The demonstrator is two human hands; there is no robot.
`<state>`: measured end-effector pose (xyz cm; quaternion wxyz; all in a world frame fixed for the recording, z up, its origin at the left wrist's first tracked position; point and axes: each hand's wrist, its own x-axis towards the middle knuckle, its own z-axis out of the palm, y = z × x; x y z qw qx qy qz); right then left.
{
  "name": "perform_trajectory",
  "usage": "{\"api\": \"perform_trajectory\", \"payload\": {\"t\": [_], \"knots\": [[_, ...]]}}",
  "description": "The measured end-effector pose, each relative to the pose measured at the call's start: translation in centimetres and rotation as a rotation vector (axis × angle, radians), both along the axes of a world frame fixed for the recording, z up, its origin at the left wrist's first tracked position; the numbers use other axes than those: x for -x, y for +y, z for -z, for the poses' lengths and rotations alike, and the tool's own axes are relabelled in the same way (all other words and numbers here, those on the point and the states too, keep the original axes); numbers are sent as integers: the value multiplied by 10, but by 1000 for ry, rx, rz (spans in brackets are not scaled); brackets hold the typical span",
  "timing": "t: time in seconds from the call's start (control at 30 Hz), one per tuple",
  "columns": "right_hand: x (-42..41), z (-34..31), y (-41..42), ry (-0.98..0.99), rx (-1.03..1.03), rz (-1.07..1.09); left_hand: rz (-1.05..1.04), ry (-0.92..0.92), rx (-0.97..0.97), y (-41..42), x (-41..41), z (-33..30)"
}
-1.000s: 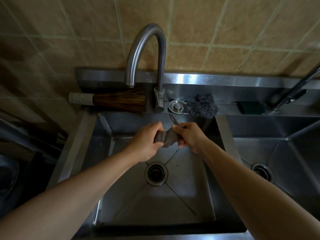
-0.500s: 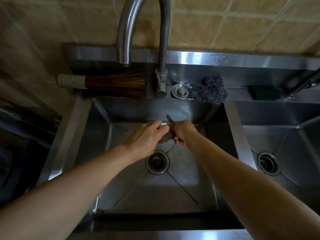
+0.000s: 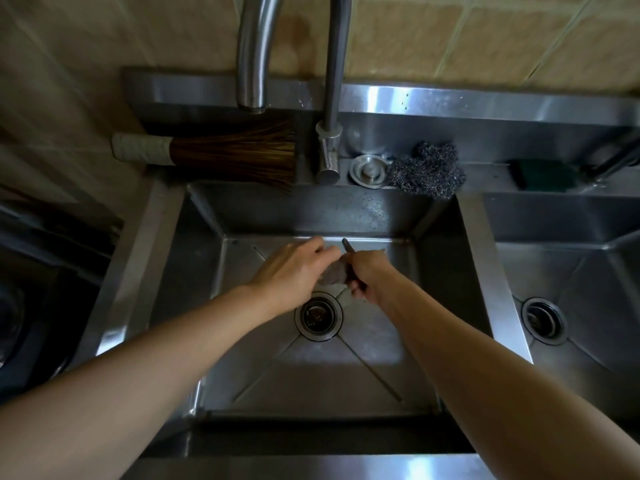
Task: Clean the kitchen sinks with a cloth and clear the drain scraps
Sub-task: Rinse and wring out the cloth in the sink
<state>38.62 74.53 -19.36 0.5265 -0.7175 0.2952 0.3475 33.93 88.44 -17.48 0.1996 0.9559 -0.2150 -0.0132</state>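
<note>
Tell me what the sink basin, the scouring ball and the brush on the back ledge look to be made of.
Sink basin: likely brushed stainless steel, grey with soft reflections.
Scouring ball: seemingly steel wool, a tangle of glinting wire.
Brush: apparently split bamboo or plant fibre, brown strands; pale wrapped grip.

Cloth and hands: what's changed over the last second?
Both hands, left hand and right hand, lowered the cloth into the left sink, just above the drain. Both keep their grip. Brush and steel wool are unmoved.
</note>
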Motion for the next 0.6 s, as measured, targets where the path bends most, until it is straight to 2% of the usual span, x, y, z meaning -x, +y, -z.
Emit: {"api": "perform_trajectory", "payload": {"t": [0.1,0.23,0.33,0.37,0.43,0.5,0.6], "knots": [[3,-8,-8,-34,-51,-18,-144,213,166,5,-2,-9],[3,-28,-12,-63,-65,50,-222,229,235,-1,-4,-24],[6,-52,-17,-95,-188,19,-395,307,294,0,-8,-28],[9,-61,-20,-108,-256,-28,-445,359,318,1,-9,-29],[14,-76,-27,-165,-329,-181,-532,523,484,4,-10,-34],[17,-83,-32,-273,-290,-311,-595,698,665,7,-10,-42],[15,-81,-41,-430,-176,-432,-616,935,831,9,-10,-57]]}}
